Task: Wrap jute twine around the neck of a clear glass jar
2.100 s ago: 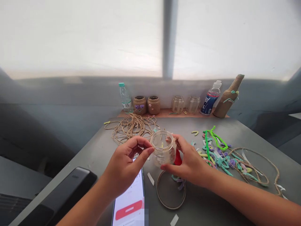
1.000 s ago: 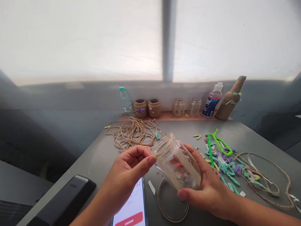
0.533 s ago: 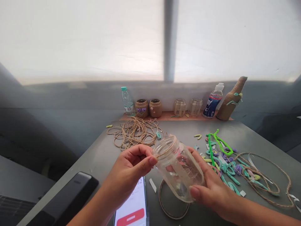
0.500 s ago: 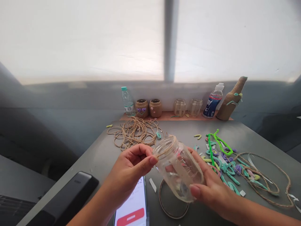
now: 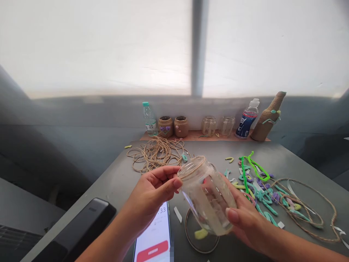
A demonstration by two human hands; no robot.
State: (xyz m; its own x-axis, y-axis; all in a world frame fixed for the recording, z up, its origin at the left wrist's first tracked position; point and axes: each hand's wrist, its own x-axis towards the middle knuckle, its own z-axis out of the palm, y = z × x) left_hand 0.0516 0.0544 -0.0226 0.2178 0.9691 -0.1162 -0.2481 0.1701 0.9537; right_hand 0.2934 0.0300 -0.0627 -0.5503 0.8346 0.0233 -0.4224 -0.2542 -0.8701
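A clear glass jar [image 5: 209,203] is tilted in front of me, its mouth up and to the left. Pale strips run down its side, and a strand of twine [image 5: 196,169] circles its neck. My right hand [image 5: 245,214] grips the jar's lower body from the right, thumb on the near side. At the neck's left side, my left hand [image 5: 158,189] is closed, thumb and fingers pinching the twine against the rim; the fingertips are partly hidden. Under the jar lie a ring-shaped loop [image 5: 187,233] and a yellow fuzzy piece [image 5: 201,234].
A tangled heap of twine [image 5: 158,153] lies behind my left hand. Coloured pipe-cleaner pieces [image 5: 264,196] and a twine loop [image 5: 334,214] spread at right. A phone [image 5: 152,233] and black case-like object [image 5: 79,229] are at left. Wrapped jars [image 5: 181,127] and a twine-covered bottle [image 5: 268,120] stand behind.
The jar has turned slightly in my hands, bringing a pale strip more to the front. My right thumb sits a little higher. The yellow piece under the jar now shows.
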